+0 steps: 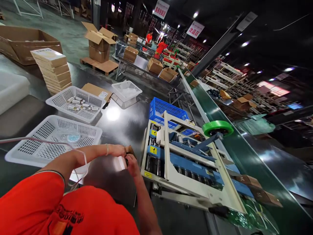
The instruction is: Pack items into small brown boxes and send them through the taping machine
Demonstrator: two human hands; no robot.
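My left hand (117,150) and my right hand (132,165) are close together over the metal table, both closed on a small box (121,163). Its near side looks white, and brown cardboard shows at its far end. Something dark sits between my fingers, too small to make out. My fingers hide much of the box. Left of my hands lies a white perforated basket (41,156) holding a clear bag with a pale blue round thing (73,137). Behind it, another white basket (55,101) holds several small white cylindrical parts (81,105).
A roller machine (190,160) with a green wheel (217,128) stands at my right, before a green conveyor belt (259,163). Behind it is a blue crate (154,112). Flat boxes (57,73) are stacked at left. A cable (49,141) crosses my left arm. Two people in orange work far back.
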